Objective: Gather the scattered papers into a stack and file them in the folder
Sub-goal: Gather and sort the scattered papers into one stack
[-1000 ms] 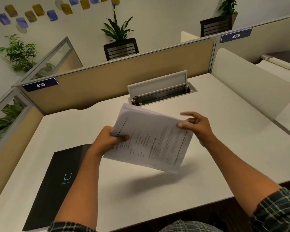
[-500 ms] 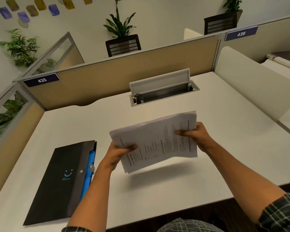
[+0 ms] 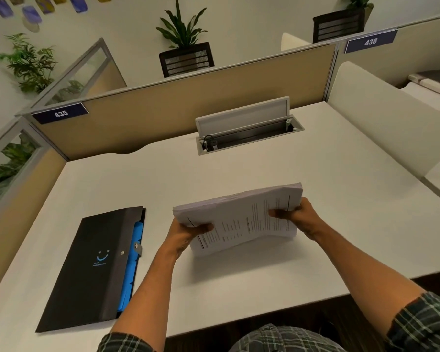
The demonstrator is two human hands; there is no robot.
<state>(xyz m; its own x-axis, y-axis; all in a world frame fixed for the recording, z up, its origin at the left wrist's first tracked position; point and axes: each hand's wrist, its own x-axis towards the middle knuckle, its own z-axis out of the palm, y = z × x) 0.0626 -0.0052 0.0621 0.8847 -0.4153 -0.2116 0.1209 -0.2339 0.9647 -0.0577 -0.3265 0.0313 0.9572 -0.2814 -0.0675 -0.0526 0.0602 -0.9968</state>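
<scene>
Head view shows gathering done: your left hand (image 3: pixel 188 233) and right hand (image 3: pixel 299 215) grip the paper stack (image 3: pixel 241 217) by its ends, lower edge on the desk (image 3: pixel 341 199). Filing remains; the black folder (image 3: pixel 94 268) lies shut, left of the stack.

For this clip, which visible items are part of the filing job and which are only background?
Part of the job:
- paper stack, gripped at its ends by the left hand and right hand
- black folder, lying on the desk to the left

Background only:
- open cable tray in the desk
- potted plants beyond the partition
- desk number signs
</scene>
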